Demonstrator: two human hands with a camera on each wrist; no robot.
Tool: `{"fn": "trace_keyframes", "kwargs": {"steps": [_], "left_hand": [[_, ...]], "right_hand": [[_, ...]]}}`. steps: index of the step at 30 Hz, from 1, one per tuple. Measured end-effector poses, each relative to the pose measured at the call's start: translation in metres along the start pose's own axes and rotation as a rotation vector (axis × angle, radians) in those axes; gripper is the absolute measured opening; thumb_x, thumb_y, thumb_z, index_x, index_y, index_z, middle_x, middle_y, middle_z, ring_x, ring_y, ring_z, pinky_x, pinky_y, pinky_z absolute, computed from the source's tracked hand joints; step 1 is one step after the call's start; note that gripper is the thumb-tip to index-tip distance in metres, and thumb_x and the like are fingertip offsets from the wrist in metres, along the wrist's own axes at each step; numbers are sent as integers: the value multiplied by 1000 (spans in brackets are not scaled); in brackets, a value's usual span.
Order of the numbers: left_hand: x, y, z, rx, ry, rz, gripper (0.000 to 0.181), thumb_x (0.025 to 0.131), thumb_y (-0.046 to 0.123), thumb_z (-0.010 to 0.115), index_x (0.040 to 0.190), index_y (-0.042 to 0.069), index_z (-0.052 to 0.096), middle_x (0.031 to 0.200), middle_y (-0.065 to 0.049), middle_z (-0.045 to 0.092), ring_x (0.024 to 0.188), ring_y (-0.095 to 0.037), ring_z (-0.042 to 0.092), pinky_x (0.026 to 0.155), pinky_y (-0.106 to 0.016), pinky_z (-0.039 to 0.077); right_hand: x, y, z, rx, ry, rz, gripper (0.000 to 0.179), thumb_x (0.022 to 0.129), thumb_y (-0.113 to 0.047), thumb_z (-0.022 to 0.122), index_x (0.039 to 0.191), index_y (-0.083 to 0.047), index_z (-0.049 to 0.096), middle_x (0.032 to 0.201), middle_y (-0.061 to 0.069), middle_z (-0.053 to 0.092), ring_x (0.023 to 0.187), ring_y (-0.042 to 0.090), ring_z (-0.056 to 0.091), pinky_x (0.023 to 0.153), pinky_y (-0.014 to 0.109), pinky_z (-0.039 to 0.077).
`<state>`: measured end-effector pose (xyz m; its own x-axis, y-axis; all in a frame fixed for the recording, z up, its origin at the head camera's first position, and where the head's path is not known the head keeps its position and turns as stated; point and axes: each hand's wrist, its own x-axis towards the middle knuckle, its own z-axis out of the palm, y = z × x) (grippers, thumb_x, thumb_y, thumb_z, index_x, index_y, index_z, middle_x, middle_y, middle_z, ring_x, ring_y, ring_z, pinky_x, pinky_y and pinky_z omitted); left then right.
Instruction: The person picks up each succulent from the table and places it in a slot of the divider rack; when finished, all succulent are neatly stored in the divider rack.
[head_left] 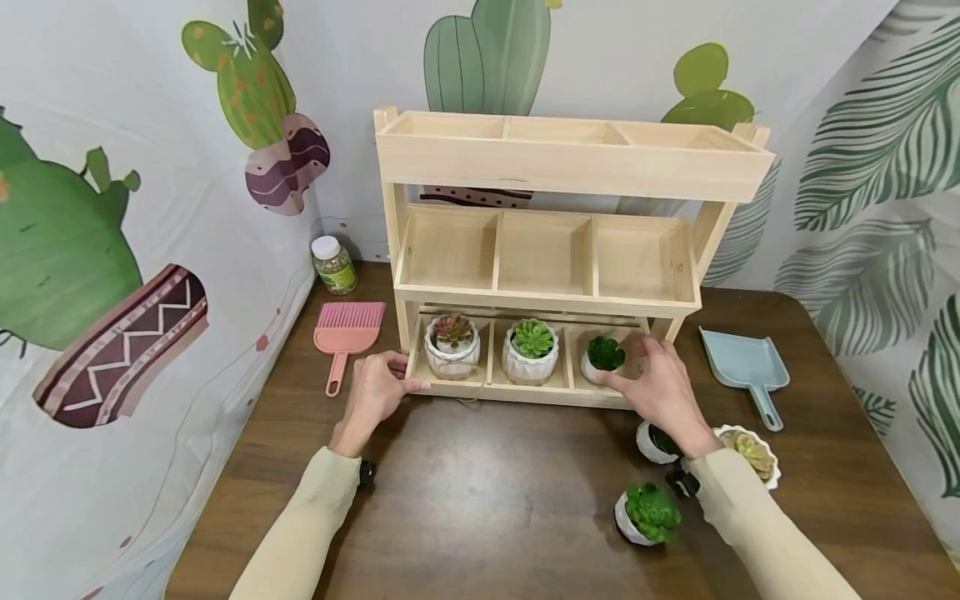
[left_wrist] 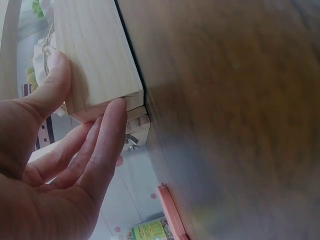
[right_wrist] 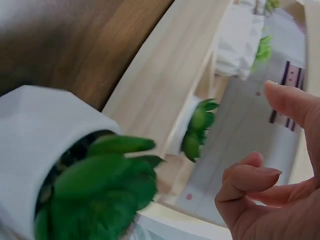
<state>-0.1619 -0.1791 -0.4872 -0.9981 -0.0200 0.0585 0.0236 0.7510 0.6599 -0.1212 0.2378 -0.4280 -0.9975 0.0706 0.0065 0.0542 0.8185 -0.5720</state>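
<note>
A three-tier wooden plant stand [head_left: 573, 167] has three potted succulents in its bottom row. At the left end of that row, my left hand [head_left: 378, 385] grips the corner, thumb against the front board [left_wrist: 100, 55] and fingers at the end. The reddish succulent [head_left: 453, 333] sits in the left compartment, a light green one [head_left: 533, 340] in the middle. In the right compartment is a small dark green succulent [head_left: 604, 354] in a white pot. My right hand [head_left: 660, 383] is over it, thumb and fingers spread; in the right wrist view they are apart from the plant [right_wrist: 200, 127].
Near my right forearm stand potted succulents: a bright green one [head_left: 651, 512], a partly hidden one [head_left: 657, 443] and a yellowish one [head_left: 750, 454]. A blue dustpan [head_left: 746, 362] lies at right. At left are a pink brush [head_left: 347, 333] and a white-lidded jar [head_left: 334, 267].
</note>
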Motion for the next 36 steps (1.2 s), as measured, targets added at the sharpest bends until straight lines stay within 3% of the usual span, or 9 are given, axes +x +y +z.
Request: {"fn": "trace_keyframes", "kwargs": {"steps": [4, 8, 13, 16, 23, 36], "left_hand": [[-1, -1, 2, 8, 0, 4, 45, 76, 25, 102, 107, 0, 82, 93, -15, 85, 84, -27, 81, 71, -36, 58], [-1, -3, 3, 12, 6, 17, 42, 76, 24, 101, 106, 0, 82, 92, -15, 85, 84, -27, 81, 72, -37, 58], [-1, -3, 1, 17, 5, 14, 43, 77, 24, 101, 107, 0, 83, 93, -15, 85, 85, -27, 82, 74, -38, 59], [-1, -3, 0, 18, 6, 7, 45, 76, 25, 101, 108, 0, 82, 93, -16, 85, 85, -28, 82, 73, -38, 58], [0, -3, -1, 17, -1, 11, 45, 76, 25, 102, 107, 0, 82, 93, -16, 85, 86, -29, 82, 74, -40, 58], [2, 0, 1, 7, -2, 2, 46, 76, 26, 101, 110, 0, 82, 96, -16, 85, 89, -29, 82, 75, -39, 58]], "right_hand": [[-20, -2, -8, 4, 41, -16, 87, 92, -35, 88, 154, 11, 48, 136, 30, 61, 103, 40, 66, 84, 45, 52], [-40, -4, -15, 3, 97, -45, 84, 91, -32, 90, 152, 11, 53, 125, 26, 65, 89, 26, 62, 74, 31, 43], [-66, -6, -21, 5, 149, -63, 77, 89, -31, 92, 147, 7, 59, 119, 20, 68, 96, 26, 62, 77, 29, 44], [-80, -6, -21, 15, 173, -81, 73, 87, -30, 94, 144, 5, 62, 118, 18, 69, 92, 25, 64, 72, 24, 46], [-108, -1, -22, 34, 191, -82, 69, 84, -27, 95, 141, 1, 66, 115, 16, 72, 75, 3, 57, 68, 21, 46], [-141, 13, -18, 28, 255, -130, 69, 71, -20, 103, 130, -3, 72, 100, 2, 68, 75, -7, 52, 67, 14, 41]]}}
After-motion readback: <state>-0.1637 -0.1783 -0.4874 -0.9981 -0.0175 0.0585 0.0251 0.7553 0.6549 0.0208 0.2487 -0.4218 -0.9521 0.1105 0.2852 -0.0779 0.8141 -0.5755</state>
